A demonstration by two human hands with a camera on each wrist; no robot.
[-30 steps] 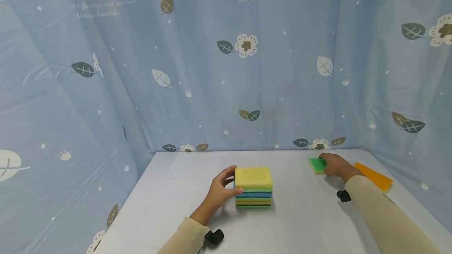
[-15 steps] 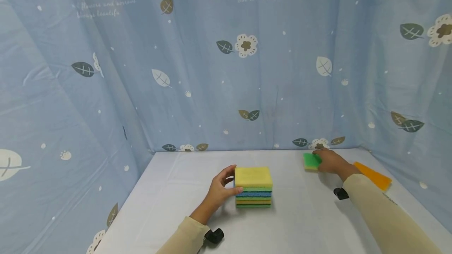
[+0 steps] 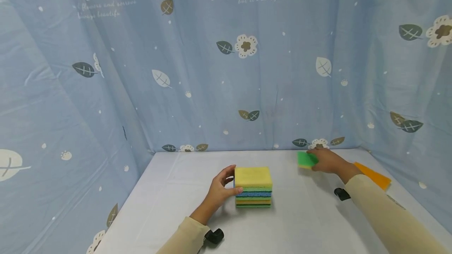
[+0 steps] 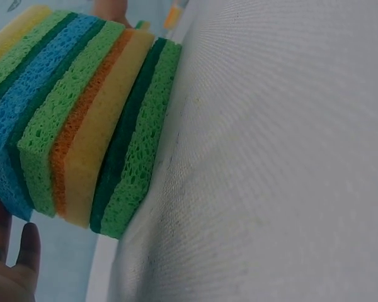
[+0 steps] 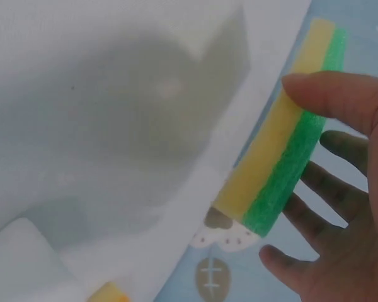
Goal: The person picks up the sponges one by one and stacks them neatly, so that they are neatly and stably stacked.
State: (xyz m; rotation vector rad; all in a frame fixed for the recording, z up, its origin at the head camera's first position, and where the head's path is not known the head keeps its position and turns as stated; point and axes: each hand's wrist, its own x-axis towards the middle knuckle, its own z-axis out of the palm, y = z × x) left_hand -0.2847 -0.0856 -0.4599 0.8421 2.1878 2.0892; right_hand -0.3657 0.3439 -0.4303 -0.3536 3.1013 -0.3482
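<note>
A stack of sponges [image 3: 253, 179] stands on the white tabletop, yellow on top with green, blue and orange layers below. My left hand [image 3: 220, 188] holds the stack's left side, thumb at the front corner and fingers round behind. The left wrist view shows the layered sponges [image 4: 82, 119] up close, with fingertips at their edge. Toward the back right, my right hand [image 3: 328, 160] pinches a green and yellow sponge [image 3: 305, 159]. In the right wrist view the thumb lies across the yellow side of this sponge [image 5: 264, 157], fingers on the green side. A shadow falls on the cloth beside it.
A flat orange piece [image 3: 373, 176] lies on the table [image 3: 282, 230] at the right, beyond the right wrist and sleeve. Blue patterned curtains [image 3: 197, 101] close off the back and both sides.
My right hand has carried the green and yellow sponge a little leftward and up in the head view. The left hand and the stack have stayed put.
</note>
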